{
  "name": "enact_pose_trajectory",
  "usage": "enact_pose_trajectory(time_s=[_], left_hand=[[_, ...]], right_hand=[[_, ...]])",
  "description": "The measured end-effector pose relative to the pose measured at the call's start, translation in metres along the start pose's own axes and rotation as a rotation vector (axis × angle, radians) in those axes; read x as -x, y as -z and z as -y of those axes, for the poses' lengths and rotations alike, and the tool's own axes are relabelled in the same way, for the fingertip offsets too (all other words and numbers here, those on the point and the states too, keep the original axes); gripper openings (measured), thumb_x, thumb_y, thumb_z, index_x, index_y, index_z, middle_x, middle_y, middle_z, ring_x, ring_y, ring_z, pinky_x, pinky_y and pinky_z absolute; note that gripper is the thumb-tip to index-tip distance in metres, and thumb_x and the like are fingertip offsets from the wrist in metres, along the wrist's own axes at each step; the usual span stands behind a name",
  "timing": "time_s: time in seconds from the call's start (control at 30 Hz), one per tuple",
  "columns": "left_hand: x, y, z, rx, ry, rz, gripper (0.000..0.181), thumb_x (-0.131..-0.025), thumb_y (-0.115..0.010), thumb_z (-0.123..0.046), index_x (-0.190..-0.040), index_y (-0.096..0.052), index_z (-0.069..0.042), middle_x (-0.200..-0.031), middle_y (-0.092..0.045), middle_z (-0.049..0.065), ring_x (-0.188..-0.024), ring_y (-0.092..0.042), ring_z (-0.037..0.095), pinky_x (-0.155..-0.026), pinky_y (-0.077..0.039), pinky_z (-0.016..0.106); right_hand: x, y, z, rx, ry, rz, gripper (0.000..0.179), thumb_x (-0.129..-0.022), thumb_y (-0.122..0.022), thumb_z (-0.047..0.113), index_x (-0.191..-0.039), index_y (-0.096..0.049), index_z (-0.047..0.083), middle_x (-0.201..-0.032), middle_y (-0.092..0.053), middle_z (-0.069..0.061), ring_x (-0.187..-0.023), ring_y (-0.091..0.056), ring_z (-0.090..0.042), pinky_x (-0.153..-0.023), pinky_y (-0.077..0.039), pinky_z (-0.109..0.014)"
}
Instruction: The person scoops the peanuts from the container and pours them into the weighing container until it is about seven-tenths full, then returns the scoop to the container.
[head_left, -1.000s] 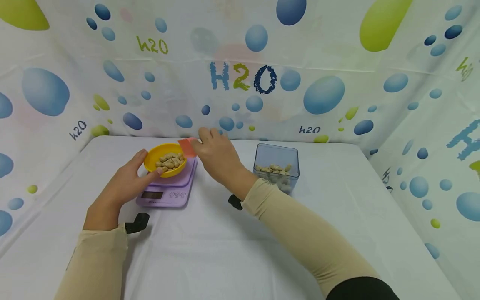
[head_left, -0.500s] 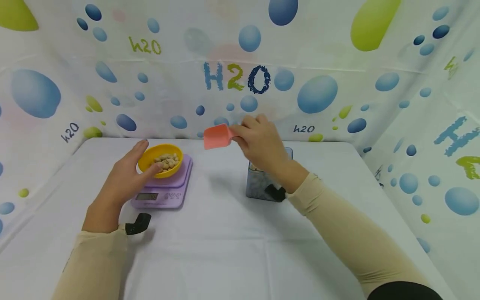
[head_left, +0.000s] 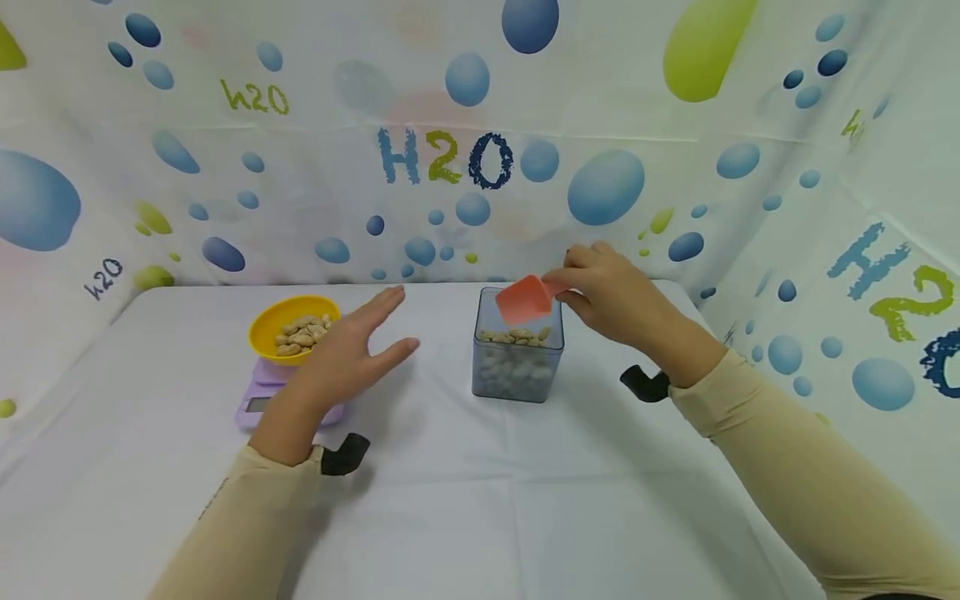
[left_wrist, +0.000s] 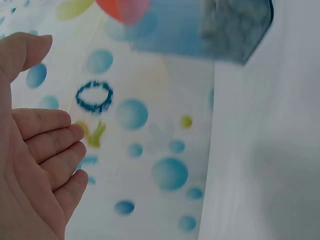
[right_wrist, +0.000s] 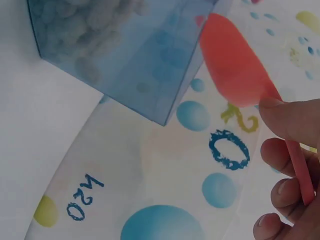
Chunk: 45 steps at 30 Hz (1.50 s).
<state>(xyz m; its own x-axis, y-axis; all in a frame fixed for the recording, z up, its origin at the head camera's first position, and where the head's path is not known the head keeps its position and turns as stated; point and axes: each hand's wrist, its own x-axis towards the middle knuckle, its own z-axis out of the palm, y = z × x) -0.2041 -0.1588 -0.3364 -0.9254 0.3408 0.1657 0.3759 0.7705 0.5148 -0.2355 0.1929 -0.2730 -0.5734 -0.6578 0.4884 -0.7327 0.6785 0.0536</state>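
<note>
Over the mouth of a clear bluish box (head_left: 517, 371) of shelled-looking nuts, my right hand (head_left: 618, 296) holds a coral-red scoop (head_left: 525, 300) by its handle. In the right wrist view the thumb and fingers pinch the scoop's handle (right_wrist: 300, 172), and its blade (right_wrist: 235, 65) is beside the box's rim. My left hand (head_left: 341, 358) hovers between the bowl and the box, fingers straight and thumb apart, holding nothing. A yellow bowl (head_left: 262, 333) with pale nuts (head_left: 300, 335) stands on a purple kitchen scale (head_left: 272, 373), which my left hand and wrist partly cover.
A white cloth (head_left: 450, 500) covers the table. Behind and at the right hangs a white curtain (head_left: 337, 175) with blue and green drops. A black wrist mount (head_left: 345, 454) juts from the left sleeve, another (head_left: 645, 383) from the right.
My right hand has carried the scoop from the bowl rightwards to above the box. My left hand has let go of the bowl and moved right. The view has turned rightwards.
</note>
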Motion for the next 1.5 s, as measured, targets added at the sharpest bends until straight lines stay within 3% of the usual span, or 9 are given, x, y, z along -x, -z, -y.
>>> enact_pose_trajectory(time_s=[0.23, 0.37, 0.5, 0.77, 1.0, 1.33, 1.5], left_hand=[[-0.025, -0.034, -0.028, 0.078, -0.088, 0.033, 0.073, -0.097, -0.05, -0.056, -0.158, -0.024, -0.024, -0.164, -0.021, -0.005, -0.151, -0.023, 0.022, -0.119, -0.026, 0.049], [-0.035, -0.051, -0.038, 0.097, -0.108, 0.029, 0.065, -0.101, -0.046, -0.05, -0.157, -0.026, -0.022, -0.164, -0.02, -0.007, -0.151, -0.022, 0.019, -0.12, -0.025, 0.046], [-0.04, -0.063, -0.043, 0.109, -0.116, 0.03, 0.06, -0.103, -0.044, -0.045, -0.156, -0.028, -0.021, -0.163, -0.022, -0.008, -0.151, -0.021, 0.015, -0.121, -0.024, 0.044], [-0.042, -0.068, -0.043, 0.123, -0.173, 0.004, 0.061, -0.103, -0.043, -0.049, -0.157, -0.027, -0.025, -0.163, -0.021, -0.011, -0.15, -0.021, 0.013, -0.12, -0.027, 0.044], [-0.042, -0.069, -0.04, 0.157, -0.195, 0.013, 0.062, -0.102, -0.044, -0.05, -0.156, -0.03, -0.023, -0.162, -0.023, -0.009, -0.149, -0.024, 0.012, -0.119, -0.028, 0.044], [-0.042, -0.069, -0.039, 0.19, -0.199, 0.016, 0.061, -0.102, -0.045, -0.049, -0.156, -0.029, -0.023, -0.163, -0.023, -0.008, -0.149, -0.025, 0.013, -0.119, -0.027, 0.043], [-0.042, -0.07, -0.039, 0.196, -0.205, 0.017, 0.062, -0.102, -0.044, -0.05, -0.156, -0.028, -0.024, -0.163, -0.023, -0.009, -0.149, -0.025, 0.013, -0.119, -0.028, 0.044]], right_hand=[[0.001, -0.023, 0.008, 0.15, 0.077, 0.068, 0.017, -0.087, -0.073, 0.007, -0.102, -0.077, 0.013, -0.078, -0.057, -0.006, -0.069, -0.048, -0.023, -0.059, -0.041, -0.029], [-0.002, -0.034, 0.015, 0.225, 0.039, 0.153, 0.016, -0.086, -0.074, 0.008, -0.101, -0.078, 0.014, -0.081, -0.061, -0.006, -0.071, -0.053, -0.023, -0.062, -0.048, -0.03], [-0.003, -0.039, 0.02, 0.194, -0.019, 0.238, 0.017, -0.085, -0.075, 0.008, -0.101, -0.078, 0.014, -0.086, -0.064, -0.007, -0.074, -0.055, -0.023, -0.066, -0.051, -0.033], [-0.011, -0.036, 0.022, 0.033, -0.115, 0.38, 0.015, -0.089, -0.073, 0.011, -0.102, -0.077, 0.014, -0.084, -0.06, -0.003, -0.078, -0.053, -0.021, -0.07, -0.048, -0.033], [-0.012, -0.042, 0.021, -0.1, -0.218, 0.426, 0.023, -0.092, -0.07, 0.016, -0.115, -0.073, 0.013, -0.094, -0.064, -0.004, -0.085, -0.057, -0.02, -0.075, -0.051, -0.032], [-0.01, -0.042, 0.009, -0.287, -0.339, 0.472, 0.027, -0.094, -0.067, 0.019, -0.12, -0.072, 0.011, -0.102, -0.067, -0.003, -0.09, -0.057, -0.019, -0.079, -0.05, -0.035], [-0.01, -0.043, 0.01, -0.238, -0.27, 0.468, 0.026, -0.093, -0.068, 0.016, -0.118, -0.073, 0.011, -0.096, -0.065, -0.004, -0.084, -0.056, -0.019, -0.074, -0.048, -0.033]])
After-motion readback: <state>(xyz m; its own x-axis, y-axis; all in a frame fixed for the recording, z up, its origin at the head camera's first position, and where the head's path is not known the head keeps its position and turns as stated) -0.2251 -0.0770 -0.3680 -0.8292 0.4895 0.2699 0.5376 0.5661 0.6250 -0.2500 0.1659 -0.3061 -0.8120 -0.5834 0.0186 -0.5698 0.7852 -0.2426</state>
